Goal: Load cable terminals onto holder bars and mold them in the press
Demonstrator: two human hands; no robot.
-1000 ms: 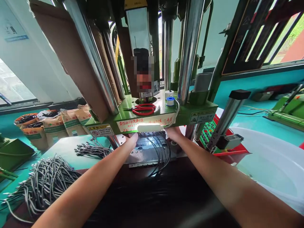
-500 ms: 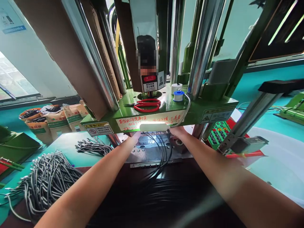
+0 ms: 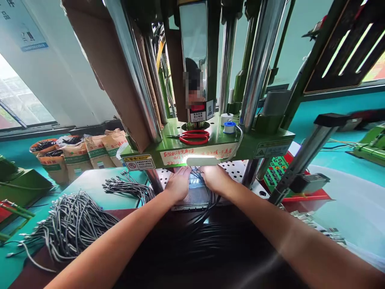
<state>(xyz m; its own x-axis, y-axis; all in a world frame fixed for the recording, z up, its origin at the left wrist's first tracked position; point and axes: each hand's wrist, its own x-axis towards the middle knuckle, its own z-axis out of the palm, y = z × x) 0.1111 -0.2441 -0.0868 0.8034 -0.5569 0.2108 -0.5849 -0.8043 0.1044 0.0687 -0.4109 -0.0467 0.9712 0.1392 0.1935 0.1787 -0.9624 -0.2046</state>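
Note:
My left hand (image 3: 178,185) lies over the left side of a metal mould (image 3: 195,192) under the green press. Its fingers are stretched forward, with the tips close to the lamp's lower edge. On the mould's right side my right hand (image 3: 215,179) is closed, its fingers bent at the upper ends of several black cables (image 3: 210,196). Those fingertips are partly hidden, and the cable ends between the hands are hard to make out. From the mould the cables run down toward me onto a dark surface.
A lit white lamp (image 3: 203,161) hangs on the press plate's front edge. Red-handled pliers (image 3: 195,136) and a blue-rimmed spool (image 3: 229,127) rest on that plate. Bundled cables (image 3: 80,224) lie at left. A button panel (image 3: 275,172) and a metal post (image 3: 300,160) stand at right.
Both hands have drawn back from under the press plate and closer together, so more of them shows over the mould. The camera view has shifted a little.

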